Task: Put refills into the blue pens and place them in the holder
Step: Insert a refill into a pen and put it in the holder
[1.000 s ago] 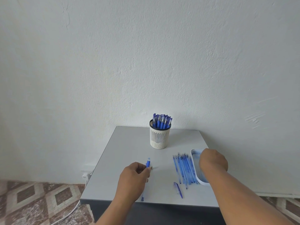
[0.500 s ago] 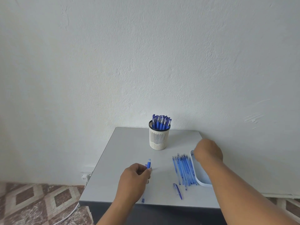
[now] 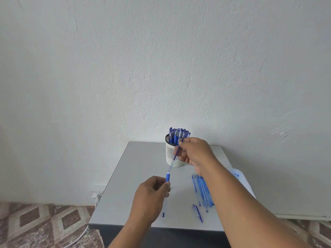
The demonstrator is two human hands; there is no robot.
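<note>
At the lower centre of the frame, the left hand (image 3: 151, 196) grips a pen barrel (image 3: 166, 194), its fingers and thumb curled round the clear shaft just below the blue grip section. The barrel stands tilted, its blue end pointing up toward the middle of the frame and its lower end showing below the hand, above the table (image 3: 139, 176).

Just above and to the right, the right hand (image 3: 194, 153) pinches a thin blue refill (image 3: 176, 153) between thumb and fingertips. The refill slants down and to the left from the hand, and its lower tip meets the open top of the barrel; how far it is in cannot be told.

Behind the right hand, at the far edge of the table, stands a white holder (image 3: 171, 156) with a dark rim, filled with upright blue pens (image 3: 176, 134). The hand partly covers its right side.

To the right of centre, a row of loose refills (image 3: 202, 190) lies on the table, partly under the right forearm. One pen cap (image 3: 198, 213) lies alone near the front edge. A white tray (image 3: 238, 176) shows beyond the forearm at the table's right side.

A pale wall (image 3: 161, 59) fills the upper frame, and patterned floor tiles (image 3: 44, 222) lie at lower left.
</note>
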